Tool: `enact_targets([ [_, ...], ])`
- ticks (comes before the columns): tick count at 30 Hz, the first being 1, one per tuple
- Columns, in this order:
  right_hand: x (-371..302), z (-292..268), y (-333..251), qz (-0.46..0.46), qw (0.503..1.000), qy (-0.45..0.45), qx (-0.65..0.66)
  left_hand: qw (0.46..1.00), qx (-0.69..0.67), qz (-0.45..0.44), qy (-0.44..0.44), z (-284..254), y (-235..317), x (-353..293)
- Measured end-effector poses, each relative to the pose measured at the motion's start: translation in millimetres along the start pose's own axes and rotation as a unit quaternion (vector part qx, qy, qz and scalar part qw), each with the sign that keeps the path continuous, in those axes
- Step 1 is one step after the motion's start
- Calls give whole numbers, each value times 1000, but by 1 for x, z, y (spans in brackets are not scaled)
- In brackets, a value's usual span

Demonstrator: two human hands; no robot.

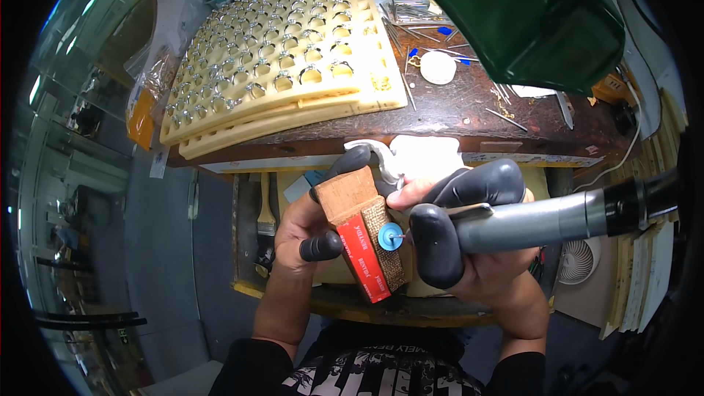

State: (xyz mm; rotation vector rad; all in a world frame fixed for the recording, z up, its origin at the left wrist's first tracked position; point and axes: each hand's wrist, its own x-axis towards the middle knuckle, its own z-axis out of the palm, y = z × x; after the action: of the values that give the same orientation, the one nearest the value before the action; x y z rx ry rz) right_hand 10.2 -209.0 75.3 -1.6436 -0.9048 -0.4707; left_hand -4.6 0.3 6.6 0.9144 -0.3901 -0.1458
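A green lamp shade hangs nearest; the right hand clasps a grey handpiece, blue disc leftward over the red-sided block; the left hand grips this block, long axis slanting down-right.

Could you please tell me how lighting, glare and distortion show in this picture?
Head view: bright light leaves the white disc nearly featureless; head view: glossy highlights on the green shade, a softer sheen on the grey handpiece; head view: fisheye distortion bends the ring tray's edges, and the picture's rim falls to black.
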Motion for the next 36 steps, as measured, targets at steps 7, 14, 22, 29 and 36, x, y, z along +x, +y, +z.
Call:
enact_targets([
  [7, -1, 0, 0, -3, 1000, 5, -7, 1000, 3, -22, -2, 3, 4, 1],
  [14, -2, -1, -1, 4, 999, -14, -36, 1000, -1, -23, 17, 0, 3, -3],
  [22, -2, -2, 0, -7, 1000, 7, 2, 998, -39, 4, -40, -8, -4, -3],
  [29, 6, -5, -8, 20, 998, -12, -59, 999, 20, 5, 38, 0, -1, -6],
  [36, 2, -5, -1, -20, 998, 2, -53, 999, 4, -1, 34, 2, -1, -3],
])
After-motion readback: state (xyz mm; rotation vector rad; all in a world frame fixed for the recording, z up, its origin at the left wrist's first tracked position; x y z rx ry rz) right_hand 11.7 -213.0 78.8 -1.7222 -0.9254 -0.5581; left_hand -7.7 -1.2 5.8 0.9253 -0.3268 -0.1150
